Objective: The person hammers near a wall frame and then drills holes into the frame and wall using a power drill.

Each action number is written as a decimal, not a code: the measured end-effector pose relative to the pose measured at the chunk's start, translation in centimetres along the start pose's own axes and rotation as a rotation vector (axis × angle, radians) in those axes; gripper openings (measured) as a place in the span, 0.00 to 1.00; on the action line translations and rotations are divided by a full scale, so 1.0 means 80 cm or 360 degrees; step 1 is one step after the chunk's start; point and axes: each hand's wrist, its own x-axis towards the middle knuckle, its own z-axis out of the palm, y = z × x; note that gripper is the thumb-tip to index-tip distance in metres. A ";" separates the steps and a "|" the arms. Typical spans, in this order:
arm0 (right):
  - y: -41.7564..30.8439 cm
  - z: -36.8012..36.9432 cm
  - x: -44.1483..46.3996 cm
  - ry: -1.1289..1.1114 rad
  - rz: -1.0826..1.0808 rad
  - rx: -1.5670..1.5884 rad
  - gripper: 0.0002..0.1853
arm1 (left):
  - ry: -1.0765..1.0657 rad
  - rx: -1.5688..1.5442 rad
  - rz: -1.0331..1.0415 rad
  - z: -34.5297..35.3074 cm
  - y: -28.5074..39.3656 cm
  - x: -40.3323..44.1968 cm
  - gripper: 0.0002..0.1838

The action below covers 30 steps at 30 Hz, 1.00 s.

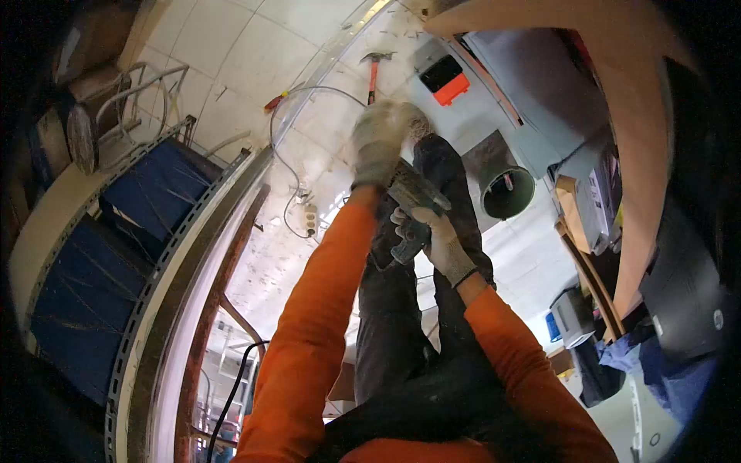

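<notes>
My right hand (pixel 445 244), in a pale work glove, has its fingers wrapped round the grip of a dusty dark power tool (pixel 415 190). The tool looks like a drill, but its exact kind is not clear. My left hand (pixel 378 144), also gloved, is at the tool's far end and smeared by motion. Its fingers do not show clearly, nor whether it grips the tool. Both hands are above my legs in dark trousers (pixel 390 332). Beyond my left hand, a hammer (pixel 373 76) with an orange handle lies on the floor.
A red-and-yellow hand tool (pixel 275 102) lies near a grey cable (pixel 296 174) and a socket block (pixel 310 221). A black-and-orange box (pixel 446 80) and a dark green bucket (pixel 519 202) stand to the right. A metal-framed rack (pixel 181 231) runs along the left.
</notes>
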 end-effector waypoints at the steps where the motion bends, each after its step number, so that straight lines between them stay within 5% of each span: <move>1: 0.002 -0.003 0.001 -0.0014 -0.0052 -0.0032 0.23 | 0.0280 0.0083 -0.0046 -0.004 -0.022 -0.016 0.42; 3: 0.014 -0.008 -0.001 0.0003 -0.0156 -0.0091 0.23 | 0.0600 0.0238 -0.0271 -0.007 -0.071 -0.048 0.48; 6: 0.022 -0.010 -0.003 -0.0051 -0.0174 -0.0478 0.24 | -0.0128 -0.1215 -0.0777 -0.018 -0.116 -0.098 0.36; 9: 0.011 0.000 -0.019 -0.0230 -0.0294 -0.0670 0.31 | -0.0182 -0.2248 -0.1256 -0.026 -0.060 -0.133 0.26; 14: -0.024 -0.106 0.021 -0.0436 -0.0388 -0.0878 0.28 | -0.0126 -0.2360 -0.1095 -0.020 -0.082 -0.154 0.25; 17: -0.045 -0.251 0.077 0.0396 -0.0849 -0.1050 0.20 | -0.0263 -0.2653 -0.1078 -0.012 -0.084 -0.157 0.25; 18: -0.035 -0.380 0.131 0.0696 -0.0739 -0.0908 0.13 | -0.0264 -0.2608 -0.1071 -0.008 -0.086 -0.156 0.25; 19: -0.022 -0.457 0.159 0.0995 -0.0861 -0.1510 0.13 | -0.0265 -0.2561 -0.1069 -0.003 -0.089 -0.157 0.26; 21: -0.014 -0.592 0.208 0.1382 -0.0341 -0.3213 0.11 | -0.0219 -0.2466 -0.1096 0.008 -0.095 -0.158 0.26; 23: 0.005 -0.696 0.221 0.1148 -0.0581 -0.3292 0.13 | -0.0106 -0.2362 -0.1139 0.020 -0.092 -0.159 0.26; 25: -0.001 -0.754 0.254 0.0934 0.0053 -0.3622 0.14 | -0.0157 -0.2411 -0.1208 0.027 -0.093 -0.159 0.26; 26: -0.010 -0.755 0.249 0.1209 -0.0160 -0.2269 0.12 | -0.0150 -0.2428 -0.1216 0.033 -0.097 -0.158 0.26; 27: -0.009 -0.772 0.269 0.1290 -0.0218 -0.1921 0.12 | -0.0017 -0.2368 -0.1344 0.039 -0.107 -0.155 0.26; 30: -0.022 -0.802 0.307 0.1333 -0.0096 -0.2437 0.13 | 0.0066 -0.2362 -0.1432 0.039 -0.102 -0.145 0.24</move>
